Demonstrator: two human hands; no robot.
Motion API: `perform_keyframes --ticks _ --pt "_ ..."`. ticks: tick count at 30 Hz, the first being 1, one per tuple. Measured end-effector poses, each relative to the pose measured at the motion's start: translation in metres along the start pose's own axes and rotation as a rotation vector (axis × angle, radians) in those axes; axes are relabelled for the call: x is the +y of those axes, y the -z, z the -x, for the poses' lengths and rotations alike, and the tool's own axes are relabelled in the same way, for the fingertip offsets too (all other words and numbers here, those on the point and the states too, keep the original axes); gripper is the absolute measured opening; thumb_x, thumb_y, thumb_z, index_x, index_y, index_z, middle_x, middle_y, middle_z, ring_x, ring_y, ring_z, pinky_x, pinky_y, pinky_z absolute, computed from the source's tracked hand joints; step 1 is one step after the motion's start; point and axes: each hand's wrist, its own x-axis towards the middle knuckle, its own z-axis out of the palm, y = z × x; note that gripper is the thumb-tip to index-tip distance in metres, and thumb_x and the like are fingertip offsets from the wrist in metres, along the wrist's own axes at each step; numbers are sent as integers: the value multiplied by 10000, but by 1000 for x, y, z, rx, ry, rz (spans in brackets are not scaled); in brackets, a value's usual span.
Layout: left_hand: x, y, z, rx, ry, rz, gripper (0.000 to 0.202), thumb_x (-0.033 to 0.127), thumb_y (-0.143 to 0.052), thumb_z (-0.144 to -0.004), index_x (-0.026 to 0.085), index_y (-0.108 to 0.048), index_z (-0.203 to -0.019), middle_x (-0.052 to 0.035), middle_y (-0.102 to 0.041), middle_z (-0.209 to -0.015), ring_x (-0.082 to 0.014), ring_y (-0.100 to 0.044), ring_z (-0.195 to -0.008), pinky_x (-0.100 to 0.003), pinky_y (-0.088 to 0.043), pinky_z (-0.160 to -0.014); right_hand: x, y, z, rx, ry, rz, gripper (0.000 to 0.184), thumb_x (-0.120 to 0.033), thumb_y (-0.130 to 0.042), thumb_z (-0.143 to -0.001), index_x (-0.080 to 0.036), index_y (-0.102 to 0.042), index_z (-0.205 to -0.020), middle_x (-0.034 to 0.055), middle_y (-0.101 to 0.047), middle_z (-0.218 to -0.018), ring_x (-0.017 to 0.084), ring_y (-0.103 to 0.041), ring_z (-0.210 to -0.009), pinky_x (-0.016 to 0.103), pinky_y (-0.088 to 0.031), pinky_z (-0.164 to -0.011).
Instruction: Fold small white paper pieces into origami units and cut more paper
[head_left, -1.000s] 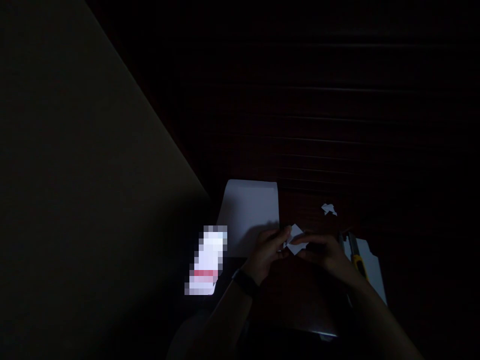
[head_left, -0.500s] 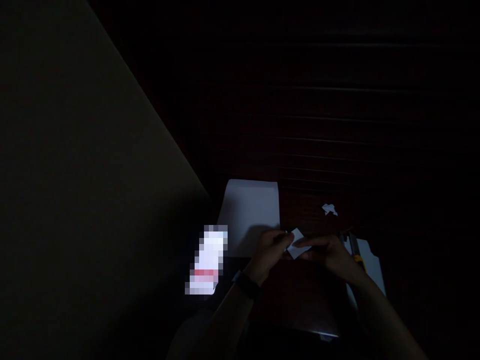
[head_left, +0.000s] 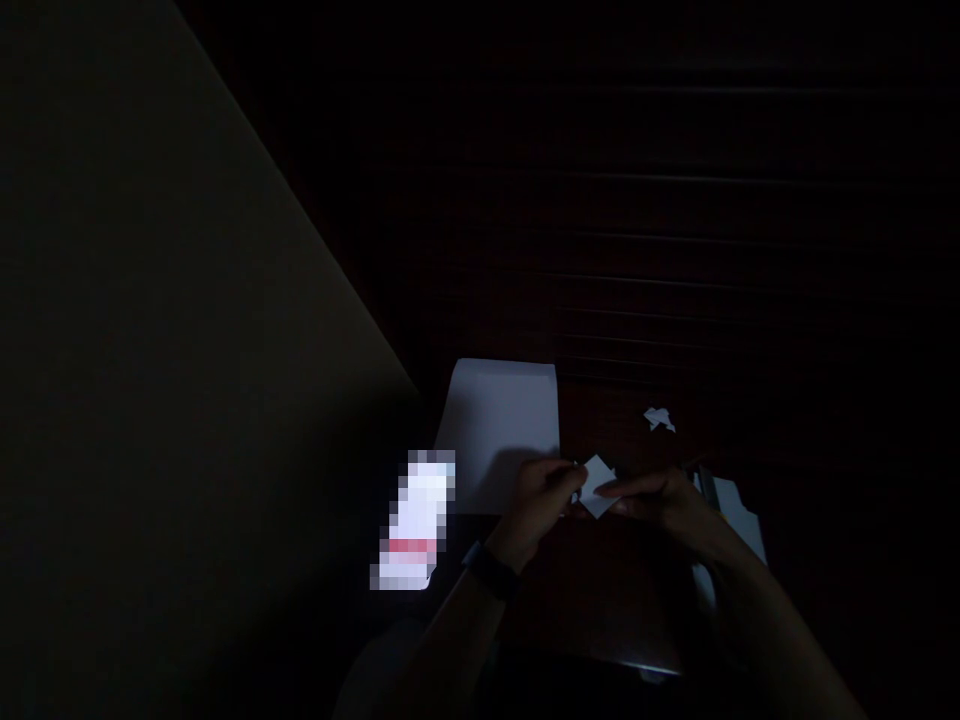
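Note:
A small piece of folded white paper [head_left: 598,478] is held between both hands above the dark tabletop, its upper face diamond-shaped. My left hand [head_left: 541,495], with a dark band on the wrist, pinches its left corner between thumb and fingers. From the other side my right hand [head_left: 664,502] grips the right edge, with one finger lying across the face of the paper. The undersides of the folds are hidden, and the dim light blurs fine creases. Beyond the right hand lies a small folded paper figure [head_left: 660,418].
White sheets [head_left: 504,405] lie behind my left hand. A bright, pixelated phone-like screen [head_left: 416,520] stands at the left. More white paper [head_left: 739,515], with a dark tool partly on it, lies under my right forearm. The table's front edge [head_left: 649,668] is near me.
The folded paper has shifted slightly right and turned a little between my fingers. My right hand and forearm have moved slightly right, covering the tool's yellow part more. Both hands keep their hold.

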Motion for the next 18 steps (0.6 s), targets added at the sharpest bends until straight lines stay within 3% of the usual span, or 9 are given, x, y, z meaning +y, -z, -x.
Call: perform_keyframes --ticks 4,7,9,11,14,18 --pt "-2 1 -2 -31 -7 -42 252 372 -583 -773 132 -657 -764 -31 -613 -671 -127 -578 -559 -233 -491 -509 -1 0 1 3 12 34 229 -276 -675 -686 -259 -735 -907 23 -732 -917 240 -662 -872 362 -502 -807" --pt "3 0 2 -40 -68 -57 272 361 -573 -788 157 -637 -956 -42 -616 -768 -136 -593 -624 -256 -513 -559 2 -1 0 111 34 46 189 -250 -665 -680 -265 -747 -851 17 -739 -861 231 -671 -807 351 -516 -756" --pt "9 -2 8 -28 -164 -99 439 343 -596 -782 217 -519 -1196 -46 -617 -871 -141 -600 -702 -267 -518 -622 3 -2 1 236 51 57 167 -233 -650 -683 -261 -753 -812 14 -740 -797 222 -673 -754 330 -523 -705" --pt "16 -5 14 -9 -288 -215 682 304 -696 -702 264 -396 -1314 -57 -604 -992 -163 -594 -829 -286 -507 -725 4 -2 1 336 55 76 162 -226 -634 -691 -246 -756 -795 15 -732 -711 215 -669 -686 308 -522 -629" --pt "18 -10 20 -12 -444 -431 722 208 -778 -600 304 -473 -1248 -48 -554 -1146 -197 -541 -984 -333 -454 -866 2 -4 2 394 53 80 158 -237 -621 -708 -227 -752 -796 13 -711 -628 203 -655 -615 284 -504 -550" --pt "9 -13 17 29 -526 -587 371 119 -673 -706 287 -618 -1032 -30 -544 -1134 -189 -523 -1009 -332 -427 -878 -2 -8 2 432 82 70 127 -228 -625 -716 -223 -734 -781 18 -724 -733 194 -656 -668 281 -502 -605"
